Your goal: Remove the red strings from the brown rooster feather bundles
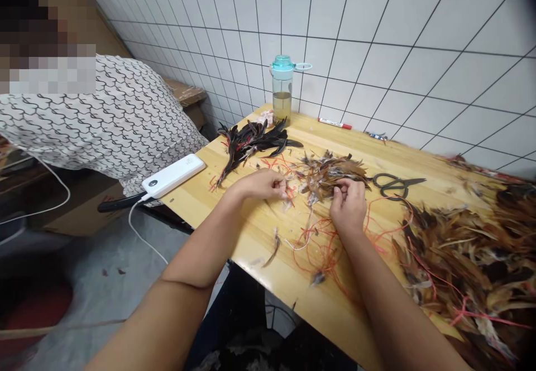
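My left hand [263,184] rests on the wooden table [251,226] with its fingers curled in a pinch at the edge of a small pile of brown feathers [330,171]. My right hand [348,203] is closed just below that pile, its fingertips pinching into the brown feathers. What sits between the left fingers is too small to make out. Loose red strings [322,242] lie tangled on the table under and in front of both hands.
A bundle of dark feathers [251,139] lies behind my left hand. Black scissors [393,184] lie right of the brown pile. A large heap of brown feathers [469,248] fills the right. A teal-lidded bottle [282,89], red marker [335,124], white power bank [173,175]. A person in a patterned shirt [104,120] stands left.
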Motion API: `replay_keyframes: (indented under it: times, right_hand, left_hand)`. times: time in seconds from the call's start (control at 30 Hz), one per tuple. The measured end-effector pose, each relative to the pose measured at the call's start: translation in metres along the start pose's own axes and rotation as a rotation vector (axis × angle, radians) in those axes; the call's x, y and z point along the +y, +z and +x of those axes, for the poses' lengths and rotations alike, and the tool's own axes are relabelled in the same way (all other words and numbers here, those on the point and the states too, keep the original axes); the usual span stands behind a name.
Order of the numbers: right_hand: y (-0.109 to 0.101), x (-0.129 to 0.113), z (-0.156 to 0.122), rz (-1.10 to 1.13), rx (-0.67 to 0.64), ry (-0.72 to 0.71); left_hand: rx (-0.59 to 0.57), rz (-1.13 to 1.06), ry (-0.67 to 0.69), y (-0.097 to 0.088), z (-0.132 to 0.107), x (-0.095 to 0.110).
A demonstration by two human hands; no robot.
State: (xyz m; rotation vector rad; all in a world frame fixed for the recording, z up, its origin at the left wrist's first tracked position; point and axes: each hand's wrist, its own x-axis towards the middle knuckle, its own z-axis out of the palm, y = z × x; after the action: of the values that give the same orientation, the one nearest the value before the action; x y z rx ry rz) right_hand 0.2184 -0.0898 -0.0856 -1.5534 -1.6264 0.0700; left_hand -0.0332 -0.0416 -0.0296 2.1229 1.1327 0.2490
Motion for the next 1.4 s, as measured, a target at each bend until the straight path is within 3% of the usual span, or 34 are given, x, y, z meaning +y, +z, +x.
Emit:
replay_keyframes:
  times: [0.23, 0.33, 0.43, 0.57, 0.67, 0.77, 1.0, 1.3, 1.4]
  right_hand:
    - [0.001, -0.001, -0.001, -0.034, -0.002, -0.079]
    - [0.004, -0.001, -0.002, -0.034, 0.013, -0.146]
    - [0.004, -0.002, -0.004, -0.023, -0.002, -0.188]
    - [0.003, -0.006, -0.005, 0.023, -0.058, -0.25]
    - [0.003, -0.007, -0.004, 0.071, -0.105, -0.292]
    - [0.001, -0.009, -0.004, 0.118, -0.161, -0.312]
    - [0.003, -0.016, -0.007, 0.239, -0.274, -0.29]
    - [0.016, -0.017, -0.006, 0.359, -0.311, -0.223]
    - [0.017, -0.017, -0.005, 0.325, -0.29, -0.158]
  left_hand:
    - [-0.045, 0.448, -0.127, 0.025, 0.002, 0.031]
    - [-0.064, 0.492, -0.088, 0.025, 0.001, 0.033]
    - [-0.063, 0.25, 0.041, 0.012, -0.003, 0.025]
    - [0.079, -0.449, 0.191, 0.001, -0.005, 0.017]
    - [0.193, -0.815, 0.222, 0.009, -0.001, 0.018]
    - [0.186, -0.967, 0.197, 0.022, 0.008, 0.023]
    - [0.159, -0.949, 0.203, 0.041, 0.019, 0.028]
    - [0.242, -0.67, 0.41, 0.05, 0.027, 0.02]
    - [0.353, -0.625, 0.447, 0.043, 0.029, 0.012]
